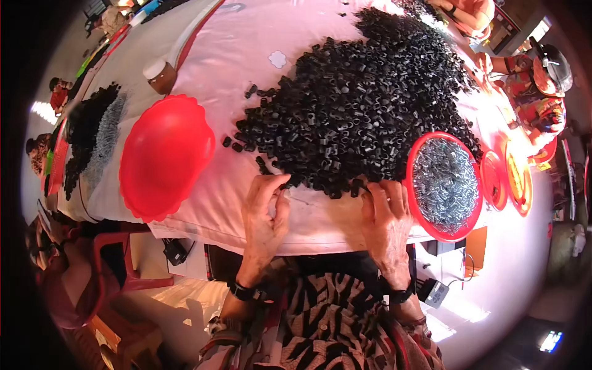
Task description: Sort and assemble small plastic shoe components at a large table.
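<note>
Left fingers point(279, 179) pinch a black piece point(288, 185) at your heap's point(364, 111) seven o'clock; right fingers point(377, 194), can't tell; lift singly.

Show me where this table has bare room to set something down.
The cloth is bare between the red tray and the heap of black pieces, with a smaller patch between left hand and right hand. Crowded: the heap itself and beside the right hand, where a red bowl of metal pieces sits.
</note>
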`<state>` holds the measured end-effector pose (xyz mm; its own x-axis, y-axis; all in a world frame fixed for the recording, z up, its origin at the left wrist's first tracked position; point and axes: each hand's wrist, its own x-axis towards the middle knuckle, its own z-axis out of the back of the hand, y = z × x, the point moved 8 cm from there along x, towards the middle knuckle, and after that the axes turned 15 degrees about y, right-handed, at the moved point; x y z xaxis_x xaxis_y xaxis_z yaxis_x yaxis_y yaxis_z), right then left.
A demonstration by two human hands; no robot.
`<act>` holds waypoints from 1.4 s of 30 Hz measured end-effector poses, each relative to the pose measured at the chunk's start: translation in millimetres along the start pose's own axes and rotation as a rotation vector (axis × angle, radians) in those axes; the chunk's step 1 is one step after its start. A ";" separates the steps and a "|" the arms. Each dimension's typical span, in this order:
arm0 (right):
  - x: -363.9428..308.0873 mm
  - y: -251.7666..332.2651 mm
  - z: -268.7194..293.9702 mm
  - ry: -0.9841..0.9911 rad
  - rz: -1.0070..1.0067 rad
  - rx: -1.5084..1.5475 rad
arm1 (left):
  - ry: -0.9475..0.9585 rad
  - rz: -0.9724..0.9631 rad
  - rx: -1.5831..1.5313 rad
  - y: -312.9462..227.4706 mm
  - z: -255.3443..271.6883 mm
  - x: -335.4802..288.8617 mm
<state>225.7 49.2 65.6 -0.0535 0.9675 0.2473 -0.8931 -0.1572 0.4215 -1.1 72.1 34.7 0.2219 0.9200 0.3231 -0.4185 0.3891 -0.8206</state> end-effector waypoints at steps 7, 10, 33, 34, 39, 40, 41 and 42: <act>-4.4 3.6 7.2 -0.036 0.057 -0.125 | 0.021 0.061 -0.417 1.7 2.8 4.6; -2.7 1.5 4.0 -0.013 0.036 -0.120 | 0.048 0.056 -0.422 0.8 2.1 6.4; 2.0 9.5 -5.9 0.119 -0.050 0.319 | 0.370 0.164 -0.620 -19.7 -69.9 11.2; 3.3 9.3 -5.0 0.134 -0.059 0.268 | 0.374 0.168 -0.624 -19.4 -71.3 10.8; 0.3 9.3 -1.5 0.231 -0.043 0.211 | 0.460 0.118 -0.349 -28.5 -77.3 15.2; -0.5 6.8 -1.6 0.218 -0.063 0.205 | 0.462 0.124 -0.352 -29.3 -78.6 14.5; -1.8 4.2 -1.4 0.205 -0.084 0.199 | 0.429 0.187 -0.400 -26.0 -77.8 13.3; -2.4 3.9 0.9 0.210 -0.084 0.200 | 0.393 0.249 -0.447 -22.5 -76.3 12.1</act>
<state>222.7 46.1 67.5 -0.0924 0.9953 0.0274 -0.7935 -0.0902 0.6019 78.2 70.9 21.1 0.5068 0.8615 -0.0297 -0.1110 0.0310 -0.9933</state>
